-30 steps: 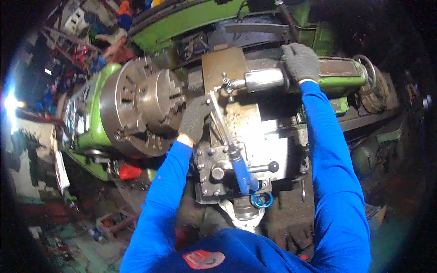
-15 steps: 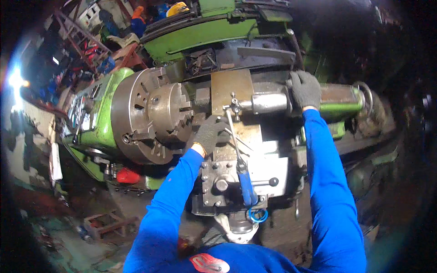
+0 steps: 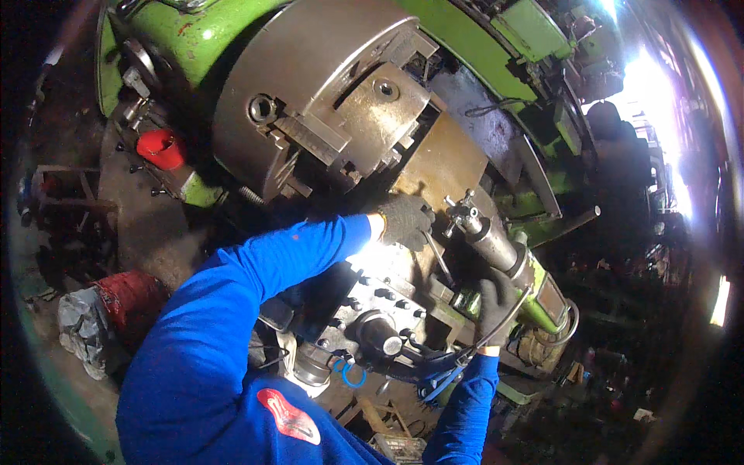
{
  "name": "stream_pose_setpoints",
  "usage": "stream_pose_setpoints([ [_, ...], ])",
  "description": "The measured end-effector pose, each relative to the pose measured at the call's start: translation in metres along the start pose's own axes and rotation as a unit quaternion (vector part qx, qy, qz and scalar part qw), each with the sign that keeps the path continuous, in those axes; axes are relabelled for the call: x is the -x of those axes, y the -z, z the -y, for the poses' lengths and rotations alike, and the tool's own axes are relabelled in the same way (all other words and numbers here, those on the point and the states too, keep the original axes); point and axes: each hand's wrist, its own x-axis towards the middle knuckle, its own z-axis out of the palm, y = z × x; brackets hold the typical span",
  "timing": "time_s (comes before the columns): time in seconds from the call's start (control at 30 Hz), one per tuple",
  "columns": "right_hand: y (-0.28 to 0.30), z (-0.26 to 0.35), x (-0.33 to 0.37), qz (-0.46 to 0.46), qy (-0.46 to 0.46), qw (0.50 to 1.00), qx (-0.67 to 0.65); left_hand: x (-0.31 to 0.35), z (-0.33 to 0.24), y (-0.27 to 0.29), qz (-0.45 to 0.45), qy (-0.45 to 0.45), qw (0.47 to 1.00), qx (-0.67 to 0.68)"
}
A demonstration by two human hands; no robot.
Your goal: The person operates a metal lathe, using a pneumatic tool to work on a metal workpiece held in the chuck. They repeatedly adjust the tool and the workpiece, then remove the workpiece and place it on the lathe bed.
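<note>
I lean over a green lathe. My left hand (image 3: 403, 221), in a dark glove, is closed around a thin metal key (image 3: 439, 257) beside the fitting at the tip of the tailstock's steel barrel (image 3: 487, 239). My right hand (image 3: 494, 304), also gloved, grips the green tailstock body (image 3: 542, 298) just behind that barrel. Both blue sleeves reach over the carriage and the tool post (image 3: 378, 332). The big steel jaw chuck (image 3: 325, 101) stands above my left hand with nothing clamped in it.
The green headstock (image 3: 194, 31) has a red cap (image 3: 159, 147) at its left. A blue ring (image 3: 353, 376) and dark hoses hang below the carriage. A red can and a grey bundle (image 3: 85, 322) lie on the floor at left. Bright glare fills the right rim.
The view has swung and come much closer to the lathe. My left hand moved from the tool post toward the tailstock's tip. My right hand stays on the tailstock.
</note>
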Motion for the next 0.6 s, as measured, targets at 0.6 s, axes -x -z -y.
stream_pose_setpoints([
  [0.6,-0.067,-0.08,-0.018,0.016,-0.338,0.731,-0.592,-0.027,-0.073,0.008,0.233,-0.049,0.81,-0.536],
])
